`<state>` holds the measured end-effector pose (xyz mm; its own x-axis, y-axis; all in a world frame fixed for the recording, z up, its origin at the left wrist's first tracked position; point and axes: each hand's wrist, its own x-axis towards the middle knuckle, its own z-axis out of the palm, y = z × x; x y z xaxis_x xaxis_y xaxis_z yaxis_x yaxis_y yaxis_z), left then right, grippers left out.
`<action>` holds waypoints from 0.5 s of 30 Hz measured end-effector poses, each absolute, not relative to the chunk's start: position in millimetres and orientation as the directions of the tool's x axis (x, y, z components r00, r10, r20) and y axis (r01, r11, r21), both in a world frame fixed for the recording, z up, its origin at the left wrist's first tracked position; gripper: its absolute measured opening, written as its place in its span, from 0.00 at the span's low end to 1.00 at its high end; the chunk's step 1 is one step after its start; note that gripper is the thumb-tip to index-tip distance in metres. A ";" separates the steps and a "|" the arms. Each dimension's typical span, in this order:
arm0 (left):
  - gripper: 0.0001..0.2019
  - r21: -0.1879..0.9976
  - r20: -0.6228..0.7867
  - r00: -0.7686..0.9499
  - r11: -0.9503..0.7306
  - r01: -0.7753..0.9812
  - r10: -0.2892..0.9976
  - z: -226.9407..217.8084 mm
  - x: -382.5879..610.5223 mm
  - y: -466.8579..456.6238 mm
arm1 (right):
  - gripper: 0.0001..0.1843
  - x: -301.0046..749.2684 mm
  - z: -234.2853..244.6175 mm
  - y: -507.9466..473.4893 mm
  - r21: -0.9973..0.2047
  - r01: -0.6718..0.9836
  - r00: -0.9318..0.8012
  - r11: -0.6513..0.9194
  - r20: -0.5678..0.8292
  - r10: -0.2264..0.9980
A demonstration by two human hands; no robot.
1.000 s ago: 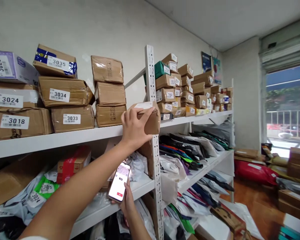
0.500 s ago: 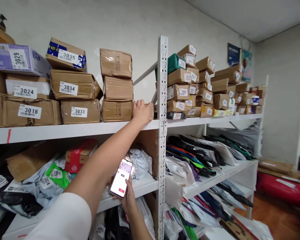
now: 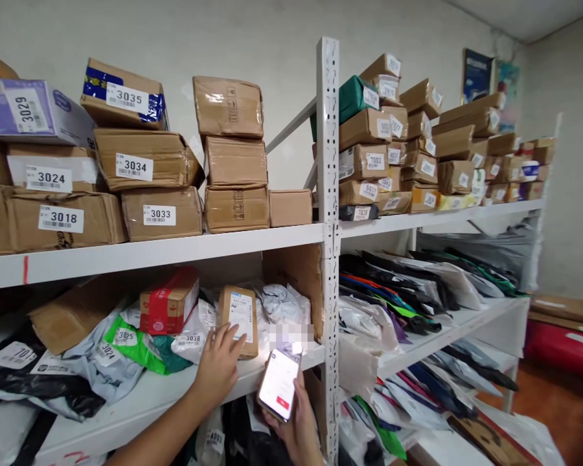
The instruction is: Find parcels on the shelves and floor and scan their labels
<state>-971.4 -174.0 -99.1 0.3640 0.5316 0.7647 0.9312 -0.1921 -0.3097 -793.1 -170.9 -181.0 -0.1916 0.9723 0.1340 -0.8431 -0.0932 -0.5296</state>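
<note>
My left hand (image 3: pixel 219 362) is at the lower shelf, fingers spread, with fingertips over the lower front of a small cardboard box (image 3: pixel 249 304) bearing a white shipping label. Whether the fingers press on the box, I cannot tell. Held in my right hand (image 3: pixel 295 414) is a smartphone (image 3: pixel 280 383) with a lit white screen and a red button; a bright light shows at its top edge. Left of the box lies a white plastic parcel (image 3: pixel 190 338) marked 3038. A plain cardboard box (image 3: pixel 290 207) stands at the right end of the upper shelf.
Numbered cartons (image 3: pixel 148 213) are stacked along the upper shelf (image 3: pixel 184 244). A white perforated post (image 3: pixel 328 194) rises right of my hands. Beyond it, more boxes and bagged parcels (image 3: pixel 418 278) fill another rack. A red-taped box (image 3: pixel 168 304) sits on the lower shelf.
My left hand has left the small box at the upper shelf's right end and come down to the labelled box below. The phone sits lower and further right. The view has shifted.
</note>
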 end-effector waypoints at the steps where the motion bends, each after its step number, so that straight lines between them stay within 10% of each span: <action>1: 0.25 -0.332 0.776 0.368 -0.164 0.929 0.512 -99.6 -970.3 -170.7 | 0.56 -786.8 -180.1 -177.0 -0.537 -0.840 -0.182 -0.081 0.138 0.974; 15: 0.13 -0.339 0.932 0.361 -0.283 0.897 0.027 -160.3 -985.9 -201.8 | 0.58 -784.5 -145.3 -261.5 -0.595 -0.768 -0.310 -0.238 0.019 0.951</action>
